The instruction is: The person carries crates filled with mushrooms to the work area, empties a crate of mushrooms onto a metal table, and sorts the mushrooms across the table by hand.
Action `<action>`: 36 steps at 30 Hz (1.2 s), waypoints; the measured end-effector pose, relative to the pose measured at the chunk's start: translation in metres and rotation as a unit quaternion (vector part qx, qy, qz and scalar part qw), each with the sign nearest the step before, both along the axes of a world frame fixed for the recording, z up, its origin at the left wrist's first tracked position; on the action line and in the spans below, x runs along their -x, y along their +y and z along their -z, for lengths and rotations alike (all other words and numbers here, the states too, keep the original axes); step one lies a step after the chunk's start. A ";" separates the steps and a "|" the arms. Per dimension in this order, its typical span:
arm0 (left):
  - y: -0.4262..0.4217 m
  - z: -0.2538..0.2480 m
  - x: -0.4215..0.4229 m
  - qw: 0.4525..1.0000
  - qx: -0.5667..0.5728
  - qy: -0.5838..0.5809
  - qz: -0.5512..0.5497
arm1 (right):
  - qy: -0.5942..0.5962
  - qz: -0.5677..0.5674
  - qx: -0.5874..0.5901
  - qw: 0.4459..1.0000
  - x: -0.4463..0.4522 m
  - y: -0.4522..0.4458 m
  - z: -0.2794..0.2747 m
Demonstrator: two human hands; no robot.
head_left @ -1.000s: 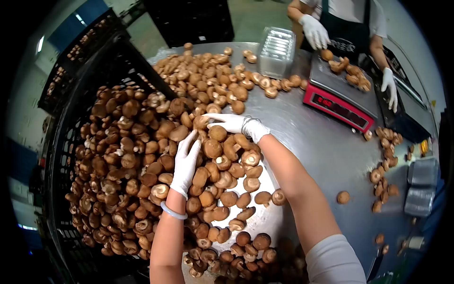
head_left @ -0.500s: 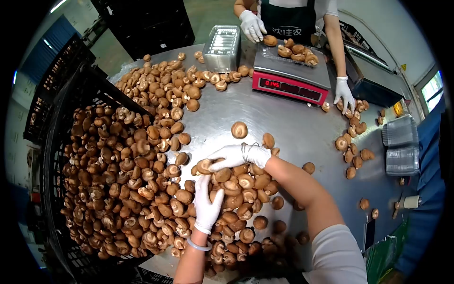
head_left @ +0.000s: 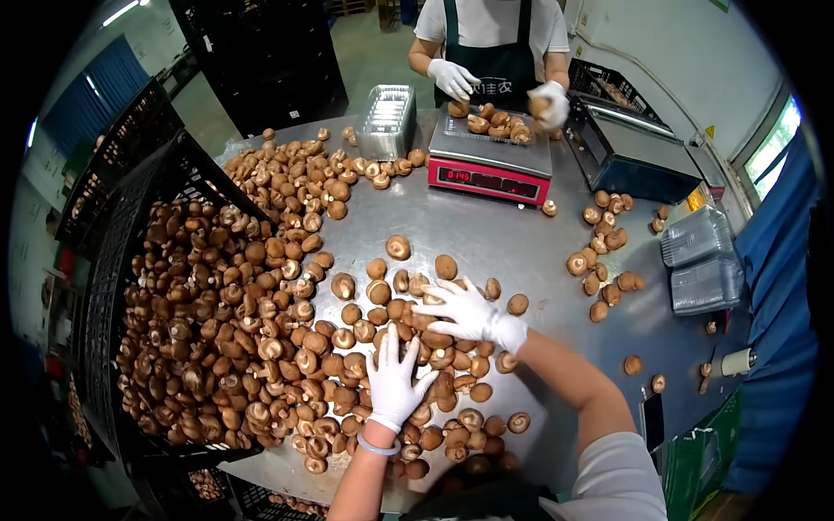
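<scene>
Both my hands wear white gloves and lie over loose brown shiitake mushrooms (head_left: 446, 266) spread on a metal table (head_left: 382, 227). My left hand (head_left: 395, 384), with a pale bangle at the wrist, has its fingers spread and touches mushrooms at the near middle. Just beyond it to the right, my right hand (head_left: 465, 313) reaches in flat over the mushrooms, fingers apart. Neither hand grips anything that I can see. On the left, a big heap of mushrooms (head_left: 200, 347) spills from a tipped black crate (head_left: 104, 321).
Across the table a co-worker handles mushrooms at a red scale (head_left: 489, 180) reading 0.145. Clear plastic trays (head_left: 387, 122) are stacked beside it, with more trays (head_left: 705, 282) at the right edge. A phone (head_left: 652, 421) and a white roll (head_left: 739, 362) lie near right.
My hands have parted and flattened from gathering around a mushroom pile, which is now spread wider. The co-worker's hand has come from the right-side mushrooms to the scale with a mushroom.
</scene>
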State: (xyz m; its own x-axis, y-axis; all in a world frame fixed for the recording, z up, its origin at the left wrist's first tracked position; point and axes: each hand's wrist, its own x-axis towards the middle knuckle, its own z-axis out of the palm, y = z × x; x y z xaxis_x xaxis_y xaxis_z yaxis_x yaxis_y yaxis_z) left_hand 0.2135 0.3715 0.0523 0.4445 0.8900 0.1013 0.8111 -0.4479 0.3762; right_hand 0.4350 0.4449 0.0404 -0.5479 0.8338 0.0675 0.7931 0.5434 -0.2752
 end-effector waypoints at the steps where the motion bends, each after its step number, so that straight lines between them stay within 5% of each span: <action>1: -0.008 -0.003 0.000 1.000 0.001 -0.006 0.010 | 0.023 0.006 -0.032 0.999 -0.004 -0.017 0.002; 11: -0.101 0.000 0.003 0.998 -0.029 0.030 0.047 | -0.021 -0.002 -0.070 0.997 -0.032 -0.146 0.000; 17: -0.138 0.010 -0.008 0.996 -0.071 0.048 0.002 | 0.140 0.072 0.027 0.987 -0.063 -0.195 0.013; 23: -0.132 0.022 -0.024 0.996 -0.077 0.040 -0.019 | 0.170 0.088 0.047 0.980 -0.094 -0.235 0.023; 25: -0.133 0.019 -0.031 0.995 -0.073 0.053 -0.035 | 0.188 0.090 0.074 0.975 -0.099 -0.238 0.012; 27: -0.141 0.016 -0.036 0.992 -0.099 0.038 -0.068 | 0.352 0.140 0.174 0.909 -0.102 -0.238 0.018; 28: -0.147 0.011 -0.039 0.990 -0.108 0.027 -0.085 | 0.308 0.129 0.147 0.931 -0.109 -0.230 0.022; 33: -0.164 -0.006 -0.047 0.975 -0.121 -0.021 -0.185 | 0.435 0.177 0.160 0.868 -0.105 -0.153 -0.002; 36: -0.144 -0.018 -0.054 0.968 -0.140 -0.043 -0.203 | 0.263 0.094 0.001 0.960 -0.075 -0.097 0.008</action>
